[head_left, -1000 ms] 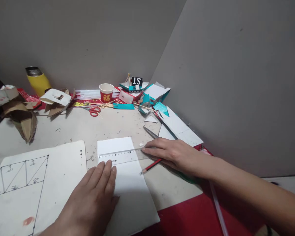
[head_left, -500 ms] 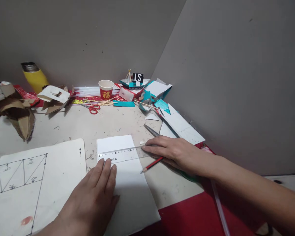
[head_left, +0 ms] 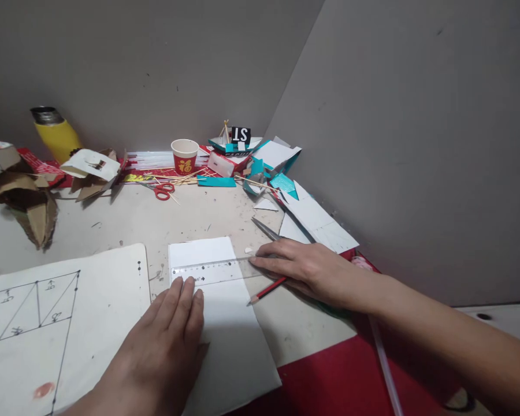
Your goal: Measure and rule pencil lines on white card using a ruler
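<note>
A clear ruler (head_left: 216, 271) lies across the upper part of a white sheet (head_left: 231, 341). My left hand (head_left: 164, 335) rests flat on the sheet, its fingertips at the ruler's lower edge near the left end. The fingers of my right hand (head_left: 299, 266) are on the ruler's right end, extended and close together; what lies beneath the palm is hidden. From under that hand a red and black pencil (head_left: 267, 290) sticks out, its tip by the sheet's right edge. Metal scissor blades (head_left: 265, 228) show just beyond the right hand.
At the left lies a page with a line drawing (head_left: 108, 312). Along the back stand a yellow bottle (head_left: 58, 137), a red paper cup (head_left: 185, 157) and a paper boat (head_left: 236, 141). Red-handled scissors (head_left: 163, 190), thin sticks, cardboard pieces (head_left: 39, 214) and white card (head_left: 325, 222) lie around.
The whole view has shifted slightly, so things appear a little further left. Both hands keep their places on the sheet and ruler.
</note>
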A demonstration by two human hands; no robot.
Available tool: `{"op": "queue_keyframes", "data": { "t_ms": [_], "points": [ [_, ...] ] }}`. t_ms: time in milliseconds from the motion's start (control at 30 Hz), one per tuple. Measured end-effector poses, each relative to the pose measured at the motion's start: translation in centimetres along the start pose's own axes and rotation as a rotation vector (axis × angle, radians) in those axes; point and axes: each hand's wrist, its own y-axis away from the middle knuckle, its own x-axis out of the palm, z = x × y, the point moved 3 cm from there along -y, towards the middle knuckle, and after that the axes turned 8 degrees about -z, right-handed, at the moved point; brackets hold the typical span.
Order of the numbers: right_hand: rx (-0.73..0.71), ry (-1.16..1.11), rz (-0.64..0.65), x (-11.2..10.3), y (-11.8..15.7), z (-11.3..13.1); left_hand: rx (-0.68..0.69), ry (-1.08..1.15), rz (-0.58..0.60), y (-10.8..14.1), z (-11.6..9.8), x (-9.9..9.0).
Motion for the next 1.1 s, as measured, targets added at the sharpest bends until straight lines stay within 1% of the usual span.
{"op": "queue_keyframes", "data": {
  "t_ms": [167, 300, 500, 600, 733, 900, 1100],
  "points": [
    [0.005, -0.016, -0.023, -0.13, 0.09, 0.05, 0.023, 0.012, 0.063, -0.05, -0.07, -0.25],
    [0.005, -0.004, -0.028, -0.09, 0.05, 0.1, 0.005, 0.04, 0.09, 0.08, -0.02, -0.03],
    [0.017, -0.022, -0.022, 0.0, 0.04, -0.08, 0.009, 0.047, 0.047, 0.01, 0.08, 0.1],
    [0.014, -0.003, -0.012, -0.04, 0.08, -0.19, 0.025, 0.04, 0.046, -0.27, 0.05, -0.09],
    [0.015, 0.002, -0.001, -0.1, 0.06, -0.18, 0.033, 0.035, 0.068, -0.6, 0.08, -0.25],
    [0.024, -0.006, -0.014, -0.24, 0.03, -0.07, 0.041, 0.06, 0.113, -0.5, 0.32, -0.02],
    [0.03, -0.006, 0.001, -0.12, 0.0, -0.11, 0.018, 0.09, 0.063, -0.23, 0.84, 0.02]
  ]
}}
